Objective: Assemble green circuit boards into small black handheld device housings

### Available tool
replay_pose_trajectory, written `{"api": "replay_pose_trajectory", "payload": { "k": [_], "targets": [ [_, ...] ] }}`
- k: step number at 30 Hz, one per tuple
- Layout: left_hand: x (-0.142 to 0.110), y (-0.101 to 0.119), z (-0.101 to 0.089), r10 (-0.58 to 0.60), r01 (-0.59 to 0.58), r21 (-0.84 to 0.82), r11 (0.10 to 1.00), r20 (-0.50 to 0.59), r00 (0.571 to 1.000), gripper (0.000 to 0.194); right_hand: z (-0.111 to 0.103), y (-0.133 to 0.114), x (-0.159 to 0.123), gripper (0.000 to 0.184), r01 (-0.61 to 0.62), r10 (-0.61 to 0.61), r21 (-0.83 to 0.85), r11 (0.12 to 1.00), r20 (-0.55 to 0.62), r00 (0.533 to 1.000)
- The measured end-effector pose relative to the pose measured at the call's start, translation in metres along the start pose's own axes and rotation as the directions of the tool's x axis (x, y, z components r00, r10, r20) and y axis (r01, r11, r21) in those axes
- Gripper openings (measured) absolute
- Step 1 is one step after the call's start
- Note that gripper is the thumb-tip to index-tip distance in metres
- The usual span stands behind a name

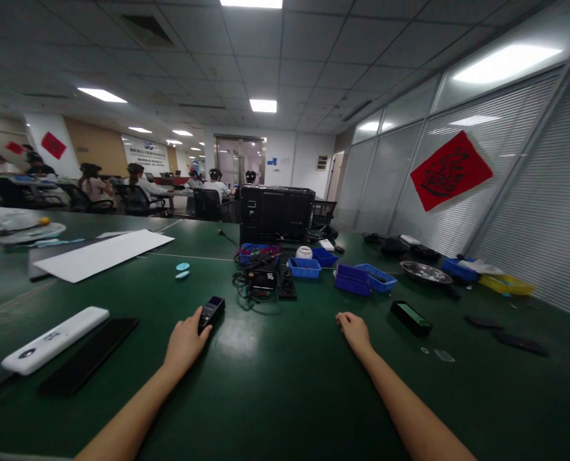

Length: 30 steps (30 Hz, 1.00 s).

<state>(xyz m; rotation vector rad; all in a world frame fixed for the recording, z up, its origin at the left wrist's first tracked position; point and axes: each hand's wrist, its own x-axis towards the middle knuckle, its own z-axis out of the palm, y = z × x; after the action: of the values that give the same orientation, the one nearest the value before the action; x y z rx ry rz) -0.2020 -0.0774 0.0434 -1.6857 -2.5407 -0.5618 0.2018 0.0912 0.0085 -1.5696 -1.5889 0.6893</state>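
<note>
My left hand (185, 340) is closed around the lower part of a small black handheld device (214, 308) with a little screen and buttons, on the green table (266, 410). The device's far end sticks out past my thumb and fingers. On the right, my right hand (355, 330) rests on the tabletop with its fingers curled in, and nothing shows in them. Nearest to it, farther right, lies an open black box (411, 318) with a green inside. A small white ring (424, 350) and a clear plastic piece (444, 355) lie just beyond.
At left lie a white power strip (57, 339), a black slab (90, 355) and a white sheet (105, 255). Ahead stand a black monitor-like case (276, 214), tangled cables (260, 276), a baseball (304, 253) and blue trays (305, 268). A metal bowl (426, 273) sits at right.
</note>
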Motion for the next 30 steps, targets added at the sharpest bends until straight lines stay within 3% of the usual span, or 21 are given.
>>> {"api": "replay_pose_trajectory", "payload": {
  "k": [6, 10, 15, 19, 25, 30],
  "targets": [
    [0.014, -0.041, -0.008, -0.097, 0.102, 0.083, 0.991, -0.058, 0.994, 0.06, 0.001, 0.007, 0.011, 0.032, 0.007, -0.006, 0.042, 0.999, -0.016, 1.0],
    [0.023, -0.063, -0.011, -0.164, 0.176, 0.105, 0.979, -0.108, 0.981, 0.06, -0.001, 0.005, 0.009, 0.032, -0.034, 0.046, 0.222, 0.974, -0.048, 0.998],
    [0.026, -0.077, -0.012, -0.264, 0.275, 0.021, 0.961, -0.216, 0.94, 0.069, -0.013, 0.001, 0.001, 0.028, -0.104, 0.177, 0.622, 0.776, -0.056, 0.983],
    [0.028, -0.08, -0.01, -0.314, 0.307, -0.07, 0.949, -0.283, 0.906, 0.077, -0.023, 0.001, 0.001, 0.024, -0.152, 0.273, 0.73, 0.667, -0.05, 0.961],
    [0.035, -0.085, -0.007, -0.355, 0.326, -0.161, 0.932, -0.208, 0.911, 0.078, -0.027, -0.002, 0.001, 0.03, -0.22, 0.348, 0.721, 0.657, -0.031, 0.937],
    [0.039, -0.089, -0.004, -0.353, 0.327, -0.186, 0.927, -0.136, 0.926, 0.061, -0.025, -0.003, -0.001, 0.031, -0.23, 0.332, 0.709, 0.667, -0.006, 0.943]
  ]
}}
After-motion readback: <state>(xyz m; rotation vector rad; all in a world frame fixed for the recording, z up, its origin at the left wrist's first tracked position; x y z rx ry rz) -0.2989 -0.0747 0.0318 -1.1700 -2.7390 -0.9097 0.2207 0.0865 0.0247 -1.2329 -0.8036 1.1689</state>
